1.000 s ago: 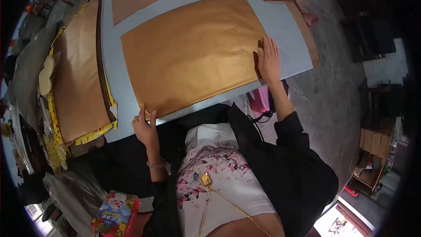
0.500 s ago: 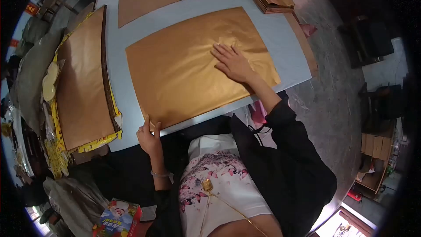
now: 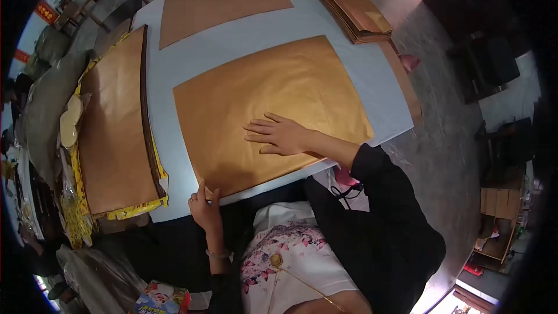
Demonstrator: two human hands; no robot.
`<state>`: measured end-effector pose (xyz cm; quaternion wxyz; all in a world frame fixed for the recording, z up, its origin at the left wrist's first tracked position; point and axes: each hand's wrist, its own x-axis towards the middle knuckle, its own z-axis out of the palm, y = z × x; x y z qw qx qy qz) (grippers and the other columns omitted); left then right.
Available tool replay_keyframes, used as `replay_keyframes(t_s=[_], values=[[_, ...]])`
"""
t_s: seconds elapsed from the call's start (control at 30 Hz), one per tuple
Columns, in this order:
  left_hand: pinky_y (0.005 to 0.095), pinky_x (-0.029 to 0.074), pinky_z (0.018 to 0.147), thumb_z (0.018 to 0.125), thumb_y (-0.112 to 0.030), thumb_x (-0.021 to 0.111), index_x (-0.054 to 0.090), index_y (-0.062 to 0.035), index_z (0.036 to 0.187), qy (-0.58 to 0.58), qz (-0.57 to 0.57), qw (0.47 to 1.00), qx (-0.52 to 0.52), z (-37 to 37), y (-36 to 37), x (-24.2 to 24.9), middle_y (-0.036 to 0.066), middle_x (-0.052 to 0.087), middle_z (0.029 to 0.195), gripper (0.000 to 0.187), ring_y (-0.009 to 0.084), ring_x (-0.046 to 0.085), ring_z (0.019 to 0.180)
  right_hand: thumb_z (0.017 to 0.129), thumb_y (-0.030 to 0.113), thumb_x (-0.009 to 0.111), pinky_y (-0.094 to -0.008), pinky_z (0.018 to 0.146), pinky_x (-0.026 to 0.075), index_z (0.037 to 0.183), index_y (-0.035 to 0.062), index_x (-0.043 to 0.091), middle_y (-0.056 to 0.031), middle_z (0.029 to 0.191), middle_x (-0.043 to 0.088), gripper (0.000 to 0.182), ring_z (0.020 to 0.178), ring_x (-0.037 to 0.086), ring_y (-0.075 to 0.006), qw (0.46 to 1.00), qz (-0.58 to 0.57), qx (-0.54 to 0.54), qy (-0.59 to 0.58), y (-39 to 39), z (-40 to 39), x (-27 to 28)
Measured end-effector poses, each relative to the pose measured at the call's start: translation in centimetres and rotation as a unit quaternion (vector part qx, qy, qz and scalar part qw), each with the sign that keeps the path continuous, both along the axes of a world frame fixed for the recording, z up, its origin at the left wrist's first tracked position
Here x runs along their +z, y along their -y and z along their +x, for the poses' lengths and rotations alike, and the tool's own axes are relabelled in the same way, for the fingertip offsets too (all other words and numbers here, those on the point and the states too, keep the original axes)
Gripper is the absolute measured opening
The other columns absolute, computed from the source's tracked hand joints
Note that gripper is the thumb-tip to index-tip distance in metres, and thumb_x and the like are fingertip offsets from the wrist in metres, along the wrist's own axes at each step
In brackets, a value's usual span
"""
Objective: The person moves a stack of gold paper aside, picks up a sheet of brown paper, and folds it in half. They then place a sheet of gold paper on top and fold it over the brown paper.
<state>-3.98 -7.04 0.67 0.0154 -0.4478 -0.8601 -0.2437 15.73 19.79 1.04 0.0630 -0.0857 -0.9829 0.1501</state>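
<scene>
A large gold-brown paper sheet (image 3: 308, 75) lies on the pale table covering, close to its near edge. My right hand (image 3: 281, 135) rests flat on the sheet, palm down, with its fingers spread and pointing left. At the sheet's near left corner is my left hand (image 3: 206, 204). Its index finger and thumb hold the corner, while its other fingers are curled. The sheet's surface looks mostly smooth, with faint creases towards the right.
To the left sits a thick stack of brown paper (image 3: 113, 122) on yellow wrapping (image 3: 136, 208). Another brown sheet (image 3: 221, 3) lies beyond. Folded brown paper pieces (image 3: 357, 14) are piled at the far right. Below left is a colourful box (image 3: 163, 298).
My right hand has slid left and nearer to me across the sheet. My left hand stays at the corner. The whole view has shifted slightly, so the table appears lower.
</scene>
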Motion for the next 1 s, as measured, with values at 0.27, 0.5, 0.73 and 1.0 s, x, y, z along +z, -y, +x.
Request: replay_keyframes(t_s=[0.27,0.5,0.73,1.0], values=[[0.0366,0.043,0.063,0.068,-0.022,0.076,0.061,-0.0148,0.116,0.012,0.002,1.000,0.009,0.1,-0.1,0.1,0.008,0.053,0.072,0.052,0.0267,0.050,0.070,0.097,0.038,0.030,-0.0426,0.112,0.013,0.141,0.0111,0.030,-0.0053,0.149,0.022,0.051,0.137,0.020,-0.0195,0.951,0.082,-0.293,0.056,-17.4,4.4,-0.2],[0.0391,0.042,0.063,0.069,-0.025,0.075,0.058,-0.0171,0.120,0.006,-0.004,1.000,0.004,0.1,0.0,0.0,0.008,0.052,0.072,0.054,0.0269,0.049,0.070,0.095,0.042,0.034,-0.0446,0.111,0.016,0.137,0.0110,0.037,-0.0079,0.146,0.029,0.052,0.135,0.024,-0.0219,1.000,-0.007,-0.021,0.009,-6.8,-0.7,1.1],[0.0385,0.042,0.065,0.071,-0.026,0.073,0.058,-0.0163,0.120,-0.017,-0.012,1.000,0.002,-0.1,0.3,-0.3,0.009,0.054,0.077,0.052,0.0280,0.050,0.073,0.096,0.043,0.033,-0.0432,0.111,0.017,0.139,0.0188,0.034,-0.0063,0.146,0.028,0.050,0.135,0.026,-0.0223,0.999,0.031,-0.030,0.002,-10.5,-0.5,-0.7],[0.0388,0.043,0.068,0.072,-0.019,0.074,0.058,-0.0143,0.121,0.004,-0.022,1.000,0.006,0.2,0.0,0.4,0.007,0.056,0.079,0.052,0.0276,0.052,0.075,0.097,0.041,0.029,-0.0413,0.112,0.010,0.142,0.0150,0.029,-0.0035,0.149,0.022,0.052,0.138,0.019,-0.0187,0.949,0.103,-0.298,0.023,-21.7,3.8,-1.4]])
